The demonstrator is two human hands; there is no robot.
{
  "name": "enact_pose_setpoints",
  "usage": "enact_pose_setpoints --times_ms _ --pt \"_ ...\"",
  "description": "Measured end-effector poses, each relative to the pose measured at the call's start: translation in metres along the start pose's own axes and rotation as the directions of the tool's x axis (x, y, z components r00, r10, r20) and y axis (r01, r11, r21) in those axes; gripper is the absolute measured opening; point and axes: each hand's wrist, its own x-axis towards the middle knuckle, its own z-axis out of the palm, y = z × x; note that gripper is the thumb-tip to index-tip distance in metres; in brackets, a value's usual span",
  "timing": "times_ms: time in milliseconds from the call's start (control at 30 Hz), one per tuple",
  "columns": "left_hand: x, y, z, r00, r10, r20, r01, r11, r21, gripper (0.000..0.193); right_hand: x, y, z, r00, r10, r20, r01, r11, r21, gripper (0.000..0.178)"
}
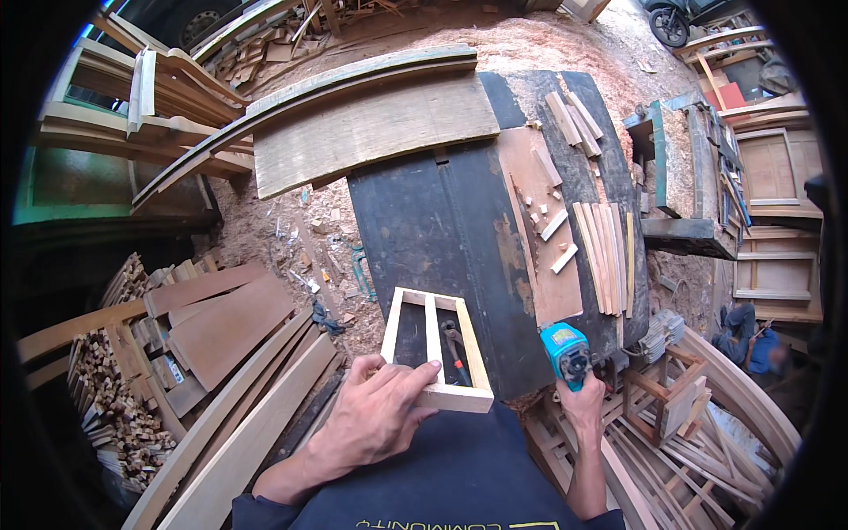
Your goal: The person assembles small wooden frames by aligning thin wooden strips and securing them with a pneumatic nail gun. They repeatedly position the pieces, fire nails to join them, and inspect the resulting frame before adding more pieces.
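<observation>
My left hand (pixel 384 406) grips the near end of a small pale wooden frame (pixel 431 340), its thumb pressing on the near rail by the middle bar. The frame is tilted over the near edge of the dark worktable (pixel 415 221). Through one of its openings show pincers (pixel 457 355) with a red handle. My right hand (pixel 581 402) is wrapped round the handle of a teal and black power tool (pixel 565 353), upright at the table's near right corner. The tool's tip is hidden, so I cannot tell its exact kind.
Wood strips (pixel 601 256) and short blocks (pixel 555 225) lie on the table's right side. A broad plank (pixel 380 124) spans its far left. Stacked boards (pixel 230 344) stand left, a machine (pixel 685 168) right. A person in blue (pixel 761 349) crouches far right.
</observation>
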Motion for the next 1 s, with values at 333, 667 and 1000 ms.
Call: enact_pose_setpoints --times_ms 333,667,1000 --pt "0.015 -0.004 -0.003 0.997 0.042 -0.067 -0.042 0.999 -0.005 0.065 -0.037 -0.060 -0.072 0.985 -0.174 0.012 0.174 0.985 0.001 0.028" --pt "0.042 -0.009 -0.004 0.997 -0.056 -0.054 0.054 0.998 -0.038 0.054 -0.043 -0.106 -0.160 0.345 -0.938 0.044 0.816 0.276 -0.507 0.058" --pt "0.057 -0.025 -0.011 0.999 0.021 -0.049 -0.022 1.000 -0.018 0.059 -0.066 -0.238 -0.180 0.724 -0.568 0.392 0.659 0.737 -0.150 0.028"
